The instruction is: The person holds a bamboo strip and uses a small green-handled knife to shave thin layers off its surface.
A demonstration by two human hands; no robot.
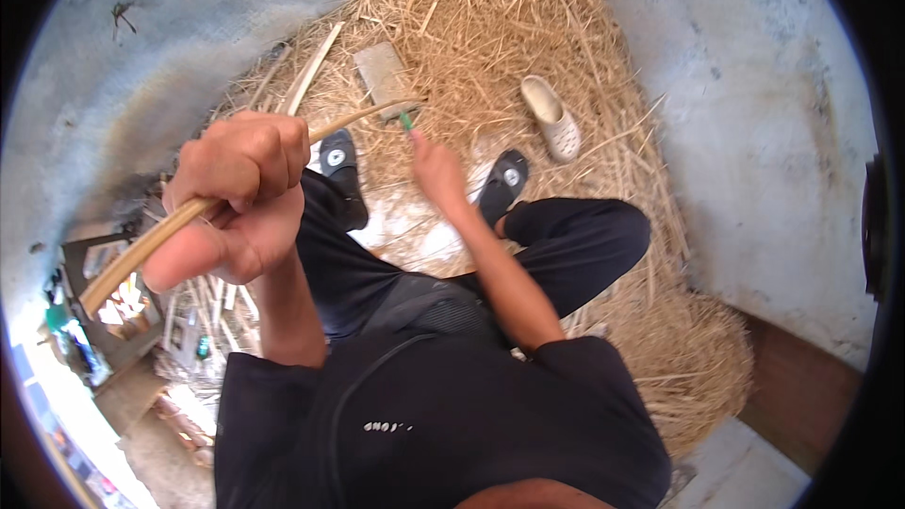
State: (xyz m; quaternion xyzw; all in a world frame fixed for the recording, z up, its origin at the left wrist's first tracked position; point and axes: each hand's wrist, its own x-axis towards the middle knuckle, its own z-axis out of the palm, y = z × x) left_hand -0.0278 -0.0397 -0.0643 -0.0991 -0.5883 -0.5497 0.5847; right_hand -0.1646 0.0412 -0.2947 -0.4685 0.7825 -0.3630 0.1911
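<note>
The person's left hand [240, 193] is around a strip [137, 259] that runs from the lower left to its far end at the block [379, 71]; the right hand [440, 172], right of the left one, is around a handle [406, 121] by the block's near end; the block lies on straw [500, 28], between slats [314, 68] on the left and a clog [551, 120] on the right; walls [745, 85] flank the straw.

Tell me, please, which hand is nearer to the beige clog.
Right. The right hand, holding a green handle, is left of the beige clog; the left hand, gripping a bamboo-like strip, is much farther left.
</note>
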